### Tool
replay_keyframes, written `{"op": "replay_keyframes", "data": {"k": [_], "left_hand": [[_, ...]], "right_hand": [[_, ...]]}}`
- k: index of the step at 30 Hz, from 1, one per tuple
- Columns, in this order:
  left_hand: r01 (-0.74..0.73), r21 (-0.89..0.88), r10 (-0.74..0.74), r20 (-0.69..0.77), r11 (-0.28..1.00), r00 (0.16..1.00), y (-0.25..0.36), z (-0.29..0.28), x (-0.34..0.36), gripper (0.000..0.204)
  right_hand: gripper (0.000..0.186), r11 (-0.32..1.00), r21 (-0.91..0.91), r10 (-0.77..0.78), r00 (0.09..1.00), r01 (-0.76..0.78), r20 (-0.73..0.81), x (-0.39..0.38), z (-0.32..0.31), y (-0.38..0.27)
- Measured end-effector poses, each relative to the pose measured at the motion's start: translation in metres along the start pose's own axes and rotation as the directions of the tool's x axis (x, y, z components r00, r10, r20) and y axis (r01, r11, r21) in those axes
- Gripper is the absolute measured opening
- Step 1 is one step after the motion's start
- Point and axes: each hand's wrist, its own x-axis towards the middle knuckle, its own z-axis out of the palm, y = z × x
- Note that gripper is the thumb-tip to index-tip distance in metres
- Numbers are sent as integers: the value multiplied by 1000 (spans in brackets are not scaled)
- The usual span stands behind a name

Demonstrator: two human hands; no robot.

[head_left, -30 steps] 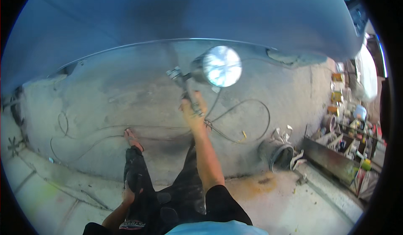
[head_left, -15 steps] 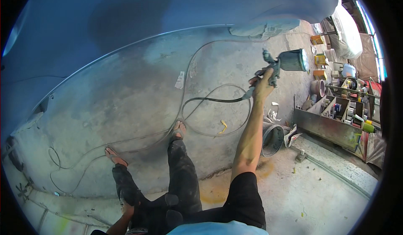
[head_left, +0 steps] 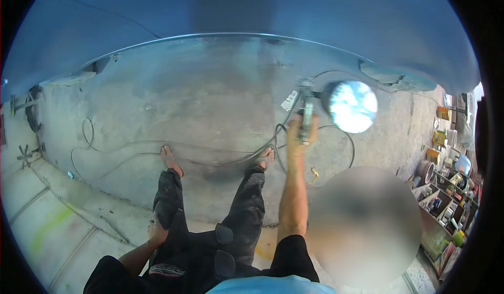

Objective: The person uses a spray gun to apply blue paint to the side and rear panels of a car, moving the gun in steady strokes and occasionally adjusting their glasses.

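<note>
My right hand (head_left: 312,128) is wrapped round the handle of a paint spray gun (head_left: 306,98), held out in front of me below the blue painted vehicle body (head_left: 336,15). The gun's round cup (head_left: 353,106) sticks out to the right, its end shining brightly. Down by my left thigh is my left hand (head_left: 157,232); its fingers are too unclear to read.
A thin hose (head_left: 226,163) loops over the concrete floor past my feet. At the right stand a divided metal box of cans and tools (head_left: 433,225) and several yellow cans (head_left: 439,138). A round blur hides part of the floor at lower right.
My right hand has brought the spray gun leftward and turned it, so the cup's end now faces me. The view has swung right, and the vehicle body spans the whole top.
</note>
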Motion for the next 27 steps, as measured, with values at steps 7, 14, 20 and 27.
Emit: {"op": "replay_keyframes", "data": {"k": [7,14,20,27], "left_hand": [[-12,-46,11,-13,999,1000,-11,-11,-12,113],[-65,-103,66,3,993,998,-20,3,-1,115],[-17,52,18,-22,999,1000,11,0,-8,106],[3,115,0,-23,993,1000,28,5,5,106]], "right_hand": [[34,950,308,-144,938,42,316,-70,150,-115],[34,882,352,83,839,-313,538,-47,127,-79],[16,823,223,483,850,-522,210,16,9,37],[29,806,222,586,794,-549,-161,90,-122,143]]}}
